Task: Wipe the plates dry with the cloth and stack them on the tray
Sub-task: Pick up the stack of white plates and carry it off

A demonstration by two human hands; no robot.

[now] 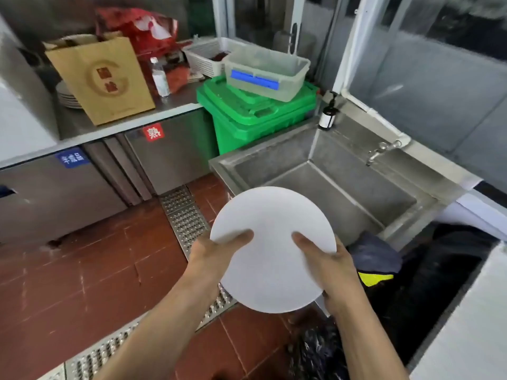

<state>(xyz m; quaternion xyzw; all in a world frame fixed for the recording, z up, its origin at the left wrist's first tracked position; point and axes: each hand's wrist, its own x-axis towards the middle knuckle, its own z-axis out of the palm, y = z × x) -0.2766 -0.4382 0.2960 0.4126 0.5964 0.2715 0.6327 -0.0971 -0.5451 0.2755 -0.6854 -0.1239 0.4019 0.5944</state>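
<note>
Plate: a white round plate is held up in the air in front of the person, over the red tiled floor and the near-left corner of the steel sink, its face tilted toward the camera.
Left hand: the left hand grips the plate's left edge, thumb lying on the face and the fingers hidden behind.
Right hand: the right hand grips the right edge the same way, thumb on the face, fingers curled round the back (out of view).
Cloth: none can be made out in either hand; a dark bundle with a yellow patch lies just beside the right hand by the sink's near corner, and whether it is the cloth cannot be told.
Tray: none is clearly in view.
Step in hand: the plate seems to be held for checking or turning, either just before wiping or between wiping and stacking.
Next move calls for: freeing one hand while the other keeps a firm pinch on the rim, then either bringing a cloth to the face or carrying the plate level to wherever the tray sits.
Around: a green bin with a clear tub on top stands beyond the sink; a paper bag and a stack of plates sit on the steel counter at the far left.
</note>
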